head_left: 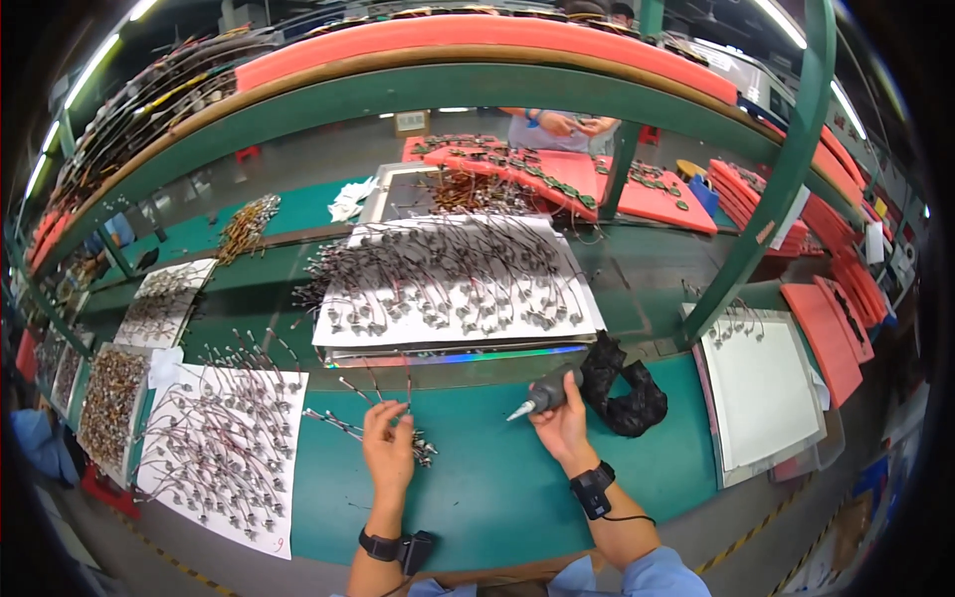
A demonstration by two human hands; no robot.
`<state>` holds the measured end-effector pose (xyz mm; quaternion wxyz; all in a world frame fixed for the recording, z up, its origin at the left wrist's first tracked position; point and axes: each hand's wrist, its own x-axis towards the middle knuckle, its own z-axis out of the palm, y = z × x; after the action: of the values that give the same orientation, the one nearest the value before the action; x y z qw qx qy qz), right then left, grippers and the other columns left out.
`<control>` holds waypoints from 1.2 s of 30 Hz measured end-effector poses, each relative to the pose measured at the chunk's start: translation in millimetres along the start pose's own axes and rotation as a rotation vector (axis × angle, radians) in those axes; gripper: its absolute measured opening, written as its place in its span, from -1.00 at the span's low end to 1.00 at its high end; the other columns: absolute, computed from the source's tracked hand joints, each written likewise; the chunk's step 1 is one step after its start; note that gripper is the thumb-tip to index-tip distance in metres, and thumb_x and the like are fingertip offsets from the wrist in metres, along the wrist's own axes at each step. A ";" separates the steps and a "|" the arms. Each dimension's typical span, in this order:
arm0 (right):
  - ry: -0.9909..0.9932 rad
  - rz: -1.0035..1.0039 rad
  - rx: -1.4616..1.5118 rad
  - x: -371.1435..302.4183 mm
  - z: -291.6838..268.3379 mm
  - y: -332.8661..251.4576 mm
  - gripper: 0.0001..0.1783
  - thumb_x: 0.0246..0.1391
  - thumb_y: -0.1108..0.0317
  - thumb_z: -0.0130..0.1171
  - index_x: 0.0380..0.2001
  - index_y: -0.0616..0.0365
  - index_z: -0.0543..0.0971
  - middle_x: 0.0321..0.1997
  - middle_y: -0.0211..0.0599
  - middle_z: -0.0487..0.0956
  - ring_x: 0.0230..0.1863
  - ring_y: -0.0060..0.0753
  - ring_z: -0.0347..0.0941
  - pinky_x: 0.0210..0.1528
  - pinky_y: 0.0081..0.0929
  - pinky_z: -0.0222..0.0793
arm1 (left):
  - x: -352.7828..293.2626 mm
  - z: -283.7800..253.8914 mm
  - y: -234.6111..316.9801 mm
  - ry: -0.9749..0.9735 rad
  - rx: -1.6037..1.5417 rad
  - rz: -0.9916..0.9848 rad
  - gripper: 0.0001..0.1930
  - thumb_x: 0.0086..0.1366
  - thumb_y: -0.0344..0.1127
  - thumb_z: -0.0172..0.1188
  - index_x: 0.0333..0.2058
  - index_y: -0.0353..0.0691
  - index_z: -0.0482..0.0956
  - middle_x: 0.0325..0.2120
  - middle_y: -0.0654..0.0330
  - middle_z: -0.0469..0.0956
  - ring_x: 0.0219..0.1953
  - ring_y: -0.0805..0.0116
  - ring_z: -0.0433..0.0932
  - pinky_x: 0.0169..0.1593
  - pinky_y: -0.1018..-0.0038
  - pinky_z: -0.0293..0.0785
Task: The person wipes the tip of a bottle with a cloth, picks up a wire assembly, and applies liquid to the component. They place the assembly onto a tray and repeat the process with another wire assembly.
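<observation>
Within right hand [563,428], one bottle [546,394].

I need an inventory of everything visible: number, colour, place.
bench: one, green, foreground
bottle: one, grey, held centre-right
wired parts: many, grey, mostly on sheets
sheets: several, white, left, centre, right
crumpled item: one, black, right of bottle
small parts: many, brownish, far left
wire piles: several, brownish, back
shelf: one, green, above bench
foam: several, pink, top, back, right
lights: several, white, top
people: several, blue or pale clothes, back, left
wristbands: two, black, foreground
left hand: one, bare, at wired parts
right hand: one, bare, around bottle
</observation>
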<state>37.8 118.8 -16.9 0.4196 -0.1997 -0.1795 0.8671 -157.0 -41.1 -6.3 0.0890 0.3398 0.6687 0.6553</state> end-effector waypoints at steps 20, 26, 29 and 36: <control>0.640 -0.321 -0.520 -322.8 32.8 -205.2 -0.62 0.20 0.05 -0.19 -0.10 0.07 0.39 -0.16 -0.32 0.48 -0.19 -0.40 0.36 -0.15 -0.40 0.28 | -78.5 -193.5 144.1 -0.088 0.731 -0.166 -0.89 0.01 -0.61 0.07 -0.43 -0.35 0.50 -0.28 0.12 0.40 -0.53 0.50 0.37 -0.52 0.69 0.24; 0.459 -0.651 -0.414 -267.0 10.0 -153.7 -0.55 0.17 0.02 -0.13 0.01 0.04 0.32 -0.15 -0.40 0.45 -0.17 -0.48 0.37 -0.15 -0.53 0.29 | -58.9 -130.1 123.1 -0.100 0.557 0.035 -0.89 0.01 -0.56 0.12 -0.42 -0.29 0.53 -0.26 0.12 0.43 -0.50 0.41 0.42 -0.49 0.60 0.33; 0.202 -0.530 -0.318 -232.5 -12.5 -122.4 -0.54 0.18 0.02 -0.15 0.01 0.08 0.30 -0.14 -0.38 0.42 -0.17 -0.48 0.35 -0.16 -0.55 0.28 | -92.5 -113.2 103.3 -0.188 0.493 0.027 -0.88 0.01 -0.54 0.14 -0.40 -0.29 0.53 -0.24 0.11 0.43 -0.46 0.36 0.45 -0.46 0.57 0.37; -0.008 -0.441 -0.145 -212.7 -31.0 -71.0 -0.48 0.14 -0.07 -0.12 -0.02 0.10 0.27 -0.22 -0.33 0.37 -0.29 -0.44 0.32 -0.30 -0.52 0.33 | -131.3 -87.6 68.3 -0.193 0.383 0.183 -0.86 0.01 -0.52 0.17 -0.38 -0.30 0.51 -0.32 0.11 0.46 -0.49 0.38 0.42 -0.46 0.57 0.34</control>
<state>220.6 -5.3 32.2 0.5827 -0.1818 -0.2821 0.7401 -84.4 -193.7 25.8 0.0264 0.4709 0.7356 0.4863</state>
